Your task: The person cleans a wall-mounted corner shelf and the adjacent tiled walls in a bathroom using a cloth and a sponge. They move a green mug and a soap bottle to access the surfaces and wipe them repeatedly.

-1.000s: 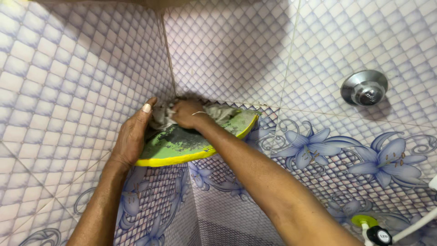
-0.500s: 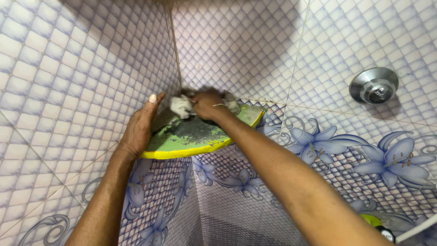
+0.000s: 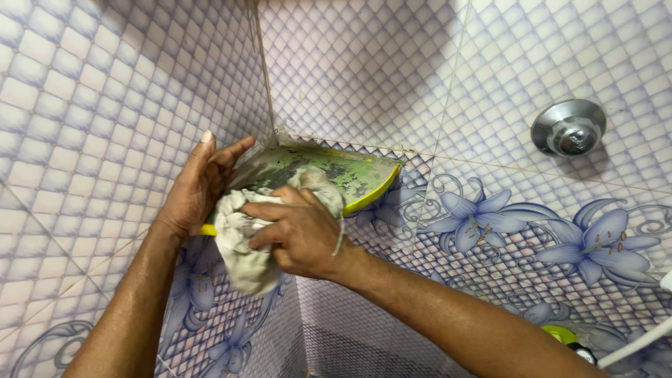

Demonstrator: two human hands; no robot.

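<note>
A yellow-rimmed, quarter-round plastic corner shelf (image 3: 350,178) sits wedged where two tiled walls meet, its green top blotched with dark grime and pale residue. The right hand (image 3: 297,234) is closed around a crumpled, off-white cleaning cloth (image 3: 245,241), fingers curled over the wad and pressing it against the shelf's front left edge; part of the cloth bunches up over the rim onto the soiled surface, while a loose tail hangs below the shelf's edge. Holding it bunched this way seems to give a thick pad for the hand to press down on.

The left hand (image 3: 199,185) lies against the left end of the shelf where it meets the left wall, fingers mostly extended and spread, thumb up along the tile, gripping nothing firmly but cupping the shelf's end. It looks placed there to brace the shelf against the pressure coming from the cloth.

The walls (image 3: 105,105) are covered in pale lilac diamond-patterned tile, with a lower band of blue-violet flower tiles (image 3: 560,241) running level with and below the shelf. A round chrome wall fitting (image 3: 568,127) is mounted well to the right of the shelf. At the lower right edge a small green-and-white object (image 3: 567,339) is partly visible; its kind cannot be told.
</note>
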